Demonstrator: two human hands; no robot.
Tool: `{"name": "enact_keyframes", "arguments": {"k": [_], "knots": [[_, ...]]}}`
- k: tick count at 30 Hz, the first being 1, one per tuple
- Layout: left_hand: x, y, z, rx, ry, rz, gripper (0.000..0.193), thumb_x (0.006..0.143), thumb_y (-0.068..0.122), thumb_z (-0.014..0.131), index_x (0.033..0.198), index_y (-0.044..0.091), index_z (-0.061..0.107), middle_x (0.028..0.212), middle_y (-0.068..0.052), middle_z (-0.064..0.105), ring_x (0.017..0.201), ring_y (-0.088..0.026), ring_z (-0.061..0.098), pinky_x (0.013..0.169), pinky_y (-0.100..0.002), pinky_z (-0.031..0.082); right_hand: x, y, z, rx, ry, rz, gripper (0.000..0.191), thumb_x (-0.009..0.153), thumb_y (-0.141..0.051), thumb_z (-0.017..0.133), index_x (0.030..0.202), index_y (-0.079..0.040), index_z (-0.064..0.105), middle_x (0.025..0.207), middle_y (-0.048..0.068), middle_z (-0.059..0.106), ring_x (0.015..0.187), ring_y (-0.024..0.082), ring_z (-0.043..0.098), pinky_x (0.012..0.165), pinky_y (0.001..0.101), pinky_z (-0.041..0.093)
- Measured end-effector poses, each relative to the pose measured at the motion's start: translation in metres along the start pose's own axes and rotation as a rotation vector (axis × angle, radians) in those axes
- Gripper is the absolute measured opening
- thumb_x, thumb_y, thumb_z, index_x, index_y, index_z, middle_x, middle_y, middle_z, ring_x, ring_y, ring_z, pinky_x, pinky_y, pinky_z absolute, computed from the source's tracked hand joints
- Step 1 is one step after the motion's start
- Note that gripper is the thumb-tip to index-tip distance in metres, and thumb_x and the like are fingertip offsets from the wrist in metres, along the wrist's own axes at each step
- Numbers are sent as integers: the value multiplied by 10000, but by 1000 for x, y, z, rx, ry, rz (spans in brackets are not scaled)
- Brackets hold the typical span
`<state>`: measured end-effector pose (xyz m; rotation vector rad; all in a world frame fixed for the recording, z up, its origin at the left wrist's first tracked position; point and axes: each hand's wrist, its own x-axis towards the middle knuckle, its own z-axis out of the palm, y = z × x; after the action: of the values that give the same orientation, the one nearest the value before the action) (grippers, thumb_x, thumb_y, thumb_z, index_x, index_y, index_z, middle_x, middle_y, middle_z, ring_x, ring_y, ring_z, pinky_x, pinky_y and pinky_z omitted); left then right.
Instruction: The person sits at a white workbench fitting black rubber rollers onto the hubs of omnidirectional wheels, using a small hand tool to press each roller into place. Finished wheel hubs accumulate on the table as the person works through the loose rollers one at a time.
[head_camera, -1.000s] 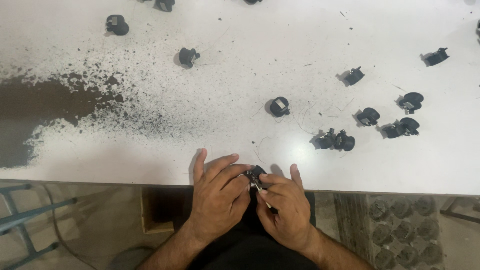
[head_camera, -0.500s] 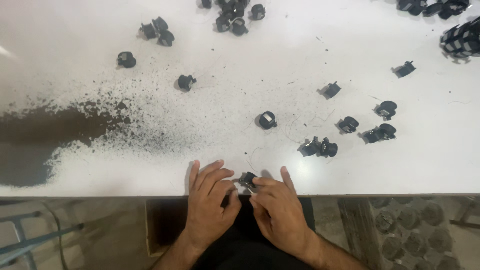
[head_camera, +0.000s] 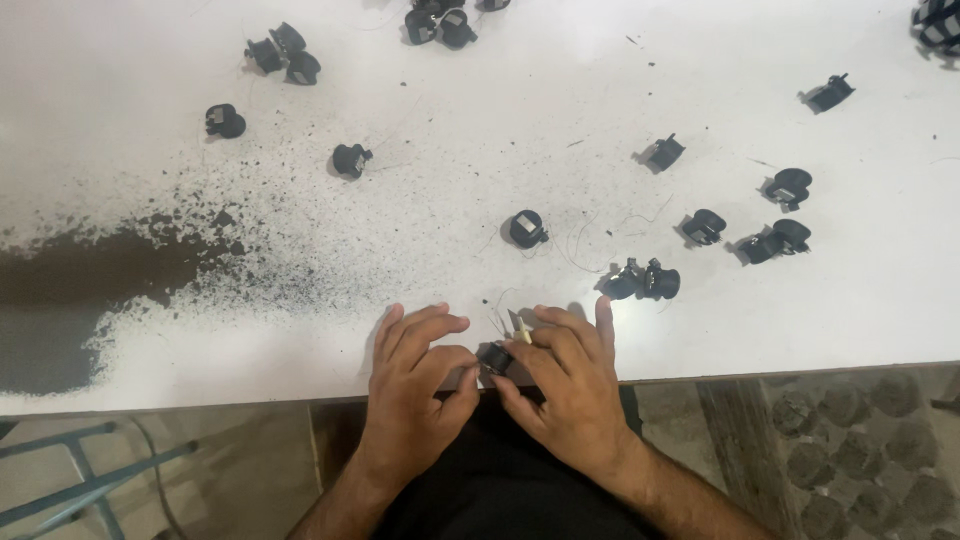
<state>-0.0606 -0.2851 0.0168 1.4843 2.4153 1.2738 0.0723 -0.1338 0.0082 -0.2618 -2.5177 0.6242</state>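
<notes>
Head view, looking down on a white table (head_camera: 820, 330) whose near edge crosses the lower frame. Left hand (head_camera: 415, 385) and right hand (head_camera: 565, 385) meet at that edge, both pinching one small black part (head_camera: 493, 356) between thumbs and fingertips; the part sits just above the table edge, between the two hands. A slim pale-handled tool (head_camera: 519, 326) pokes out from under the right hand's fingers. Similar black parts lie scattered across the table: one (head_camera: 527, 229) beyond the hands, a touching pair (head_camera: 642, 281) to the right, others farther out toward the far edge. A dark worn patch (head_camera: 90, 290) spreads over the table's left side, well apart from the hands.
</notes>
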Motion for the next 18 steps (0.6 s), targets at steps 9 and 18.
{"name": "enact_keyframes", "arguments": {"k": [9,18], "knots": [[-18,-7,21,308,99,233,238,826,114,805,993,170,646,1289,-24,580,1320,-259,534,1203,-613,287,-6,3,2,37,2,47,384,757,-241,858,1055,-43,720,1101,105,616,1255,296,544,1206,695,178],[7,11,-9,-1,-116,65,198,771,97,814,940,132,717,1160,-66,656,1060,-251,618,947,-440,475,3,7,-17,95,-128,-42,433,729,-210,868,1102,-67,700,1131,97,608,1273,314,532,1182,702,209]]}}
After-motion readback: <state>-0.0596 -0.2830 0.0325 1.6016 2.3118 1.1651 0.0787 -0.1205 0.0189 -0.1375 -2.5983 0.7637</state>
